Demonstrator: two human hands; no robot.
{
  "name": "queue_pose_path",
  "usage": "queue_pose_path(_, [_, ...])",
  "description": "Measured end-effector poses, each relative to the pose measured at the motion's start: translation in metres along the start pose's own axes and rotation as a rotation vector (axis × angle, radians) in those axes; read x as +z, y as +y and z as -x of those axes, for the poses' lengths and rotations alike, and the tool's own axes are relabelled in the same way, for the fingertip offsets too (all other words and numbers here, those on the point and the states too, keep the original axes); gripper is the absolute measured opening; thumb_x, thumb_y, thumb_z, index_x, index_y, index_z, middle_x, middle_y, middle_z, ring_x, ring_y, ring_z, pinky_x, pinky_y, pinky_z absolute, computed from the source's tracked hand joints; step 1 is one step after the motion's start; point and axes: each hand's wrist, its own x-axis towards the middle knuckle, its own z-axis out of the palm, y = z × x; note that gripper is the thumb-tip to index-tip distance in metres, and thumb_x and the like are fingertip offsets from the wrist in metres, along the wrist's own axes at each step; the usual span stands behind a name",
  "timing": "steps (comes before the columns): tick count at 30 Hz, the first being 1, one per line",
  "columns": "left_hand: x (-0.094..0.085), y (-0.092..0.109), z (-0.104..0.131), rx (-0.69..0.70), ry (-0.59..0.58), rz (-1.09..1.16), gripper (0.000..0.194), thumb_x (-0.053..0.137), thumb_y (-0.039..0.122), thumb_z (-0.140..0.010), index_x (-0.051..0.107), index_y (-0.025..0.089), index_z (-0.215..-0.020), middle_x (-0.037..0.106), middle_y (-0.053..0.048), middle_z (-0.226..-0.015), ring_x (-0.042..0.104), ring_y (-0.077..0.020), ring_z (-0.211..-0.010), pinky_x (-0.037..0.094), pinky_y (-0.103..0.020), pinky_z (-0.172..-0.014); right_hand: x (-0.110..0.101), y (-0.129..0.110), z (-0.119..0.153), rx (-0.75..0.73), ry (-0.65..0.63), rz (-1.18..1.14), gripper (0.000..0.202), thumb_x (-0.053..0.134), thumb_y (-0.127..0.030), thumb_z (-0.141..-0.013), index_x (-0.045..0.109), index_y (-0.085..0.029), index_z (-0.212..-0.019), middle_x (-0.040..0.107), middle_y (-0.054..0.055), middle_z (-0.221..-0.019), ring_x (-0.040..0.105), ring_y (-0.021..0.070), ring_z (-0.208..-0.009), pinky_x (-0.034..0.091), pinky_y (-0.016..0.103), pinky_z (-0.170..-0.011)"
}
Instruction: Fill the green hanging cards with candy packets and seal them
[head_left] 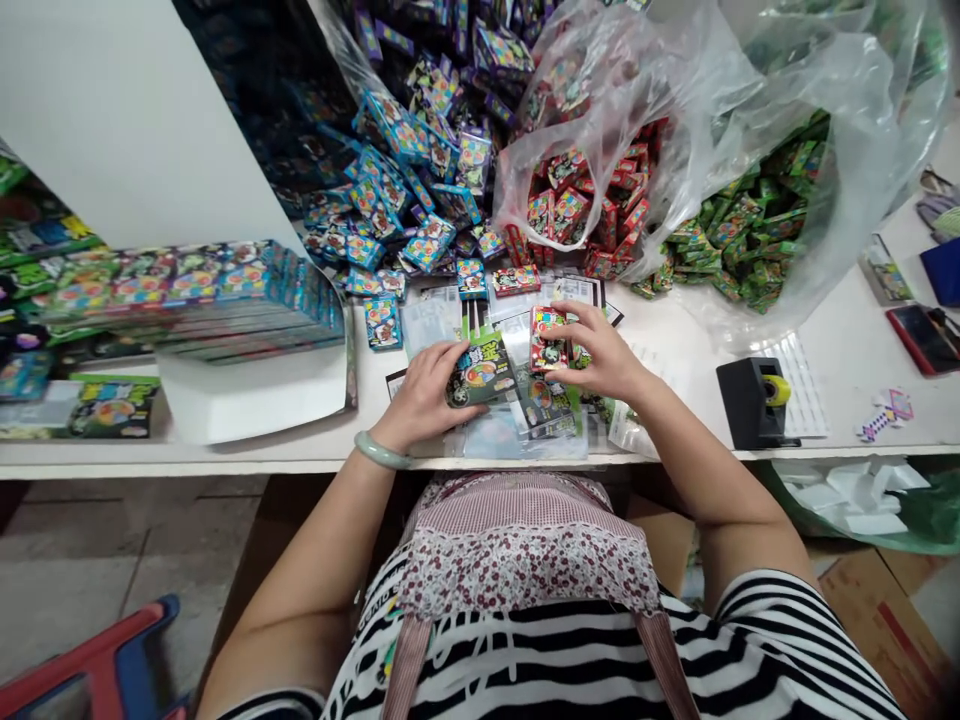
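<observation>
My left hand (pixel 426 392) grips a dark green printed packet (pixel 484 372) by its left side, thumb along the near edge. In my right hand (pixel 596 348) a small red printed box (pixel 547 338) is held between thumb and fingers, just right of the packet. Under both hands lie flat printed packets and clear plastic sleeves (pixel 491 432). Beyond them sit a small blue box (pixel 471 279) and another red box (pixel 516 280). A second blue box (pixel 383 323) lies to the left of these.
Heaps of small blue boxes (pixel 382 190), purple boxes, and bagged red boxes (pixel 570 210) and green boxes (pixel 750 240) fill the back. A white carton (pixel 255 400) holding a row of packets stands left. On the right are a tape dispenser (pixel 754 400) and a phone (pixel 924 338).
</observation>
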Motion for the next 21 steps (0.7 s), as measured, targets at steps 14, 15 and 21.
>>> queue_pose_path(14, [-0.014, 0.012, 0.003, 0.090, 0.076, -0.030, 0.101, 0.074, 0.066, -0.073, 0.033, 0.019, -0.152, 0.053, -0.019, -0.137, 0.052, -0.0362, -0.127, 0.043, -0.054, -0.108, -0.008, -0.041, -0.009, -0.193, -0.164, 0.131, 0.039, 0.074, -0.038, -0.082, 0.060, -0.025, -0.117, 0.051, 0.013, -0.134, 0.047, 0.0323, -0.124, 0.044, 0.055, -0.104])
queue_pose_path(15, [-0.013, 0.014, 0.003, 0.102, 0.066, -0.025, 0.100, 0.074, 0.065, -0.074, 0.032, 0.019, -0.153, 0.053, -0.019, -0.137, 0.052, -0.0359, -0.127, 0.043, -0.054, -0.108, -0.008, -0.041, -0.008, -0.194, -0.175, 0.118, 0.040, 0.074, -0.038, -0.082, 0.060, -0.025, -0.117, 0.051, 0.012, -0.133, 0.048, 0.0319, -0.122, 0.045, 0.054, -0.103])
queue_pose_path(21, [-0.009, 0.018, 0.005, 0.158, 0.058, 0.006, 0.098, 0.072, 0.063, -0.077, 0.030, 0.020, -0.155, 0.055, -0.018, -0.135, 0.054, -0.0350, -0.125, 0.045, -0.053, -0.106, 0.007, -0.035, -0.005, -0.154, -0.173, -0.044, 0.076, 0.075, -0.050, -0.081, 0.038, -0.027, -0.144, 0.048, 0.015, -0.142, 0.047, 0.0323, -0.133, 0.044, 0.054, -0.109])
